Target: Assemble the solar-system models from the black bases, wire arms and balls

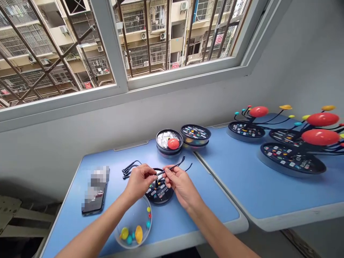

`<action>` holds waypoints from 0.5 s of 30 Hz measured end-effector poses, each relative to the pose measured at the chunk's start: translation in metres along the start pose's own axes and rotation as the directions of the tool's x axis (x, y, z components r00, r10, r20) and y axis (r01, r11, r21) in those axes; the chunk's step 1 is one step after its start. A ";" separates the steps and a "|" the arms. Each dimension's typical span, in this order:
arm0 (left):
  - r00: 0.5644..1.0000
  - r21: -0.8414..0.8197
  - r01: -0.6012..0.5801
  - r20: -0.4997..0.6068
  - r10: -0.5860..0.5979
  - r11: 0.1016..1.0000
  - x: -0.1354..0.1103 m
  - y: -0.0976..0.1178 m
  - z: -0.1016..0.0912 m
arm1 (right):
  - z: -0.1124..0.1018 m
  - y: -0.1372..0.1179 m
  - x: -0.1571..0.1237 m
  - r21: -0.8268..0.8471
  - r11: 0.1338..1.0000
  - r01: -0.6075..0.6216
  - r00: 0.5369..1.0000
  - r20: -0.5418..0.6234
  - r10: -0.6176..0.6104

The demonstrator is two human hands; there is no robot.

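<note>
Over a round black base point(162, 197) printed with small pictures and labels, my two hands meet. Thumb and fingers of my right hand point(180, 183) are closed on a thin black curved rod point(179, 163), whose bent end points up and right. My left hand point(141, 181) pinches near the rod's other end; its fingertips partly hide that end. Another black rod point(189, 167) sticks out beyond my right hand. Below my left hand is a clear round bowl point(134, 211) holding several small coloured balls and a yellow ringed piece point(138, 234). More black rods point(130, 168) lie behind my left hand.
A phone point(94, 200) lies at the left. At the back are stacked round cases, one with a red dome point(173, 143), another with a printed lid point(195, 132). Assembled planet models point(292, 159) stand on the right table, past a gap point(215, 175). A barred window is behind.
</note>
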State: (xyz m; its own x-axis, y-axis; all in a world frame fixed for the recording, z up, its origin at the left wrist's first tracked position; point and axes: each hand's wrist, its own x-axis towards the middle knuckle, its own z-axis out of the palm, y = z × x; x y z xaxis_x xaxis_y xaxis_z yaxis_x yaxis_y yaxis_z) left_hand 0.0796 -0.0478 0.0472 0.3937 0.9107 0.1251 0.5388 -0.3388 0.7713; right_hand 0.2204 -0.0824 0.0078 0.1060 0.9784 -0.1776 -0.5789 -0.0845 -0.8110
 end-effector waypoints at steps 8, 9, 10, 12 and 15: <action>0.999 0.072 -0.010 0.033 0.008 0.997 0.001 -0.002 0.002 | 0.000 0.005 0.001 -0.008 1.000 -0.007 1.000 -0.025 0.007; 0.999 0.084 -0.009 0.041 0.005 0.996 0.001 -0.002 0.002 | 0.000 0.005 0.001 -0.012 1.000 -0.015 1.000 -0.028 0.014; 0.999 0.096 -0.009 0.047 0.004 0.995 0.002 -0.003 0.002 | 0.000 0.006 0.001 -0.017 1.000 -0.023 0.999 -0.030 0.022; 0.999 0.119 -0.017 0.053 0.010 0.993 0.002 -0.004 0.003 | -0.001 0.006 -0.001 -0.030 0.999 -0.040 0.999 -0.030 0.039; 0.997 0.159 -0.036 0.067 0.025 0.987 0.000 -0.007 0.006 | -0.004 0.008 -0.005 -0.059 0.997 -0.056 0.998 -0.034 0.054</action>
State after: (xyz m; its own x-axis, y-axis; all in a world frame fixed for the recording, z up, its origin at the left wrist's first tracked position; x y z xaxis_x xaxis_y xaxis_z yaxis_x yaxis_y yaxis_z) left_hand 0.0801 -0.0464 0.0383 0.4560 0.8841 0.1025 0.6361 -0.4043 0.6571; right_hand 0.2182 -0.0883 -0.0001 0.1018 0.9654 -0.2399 -0.5349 -0.1502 -0.8314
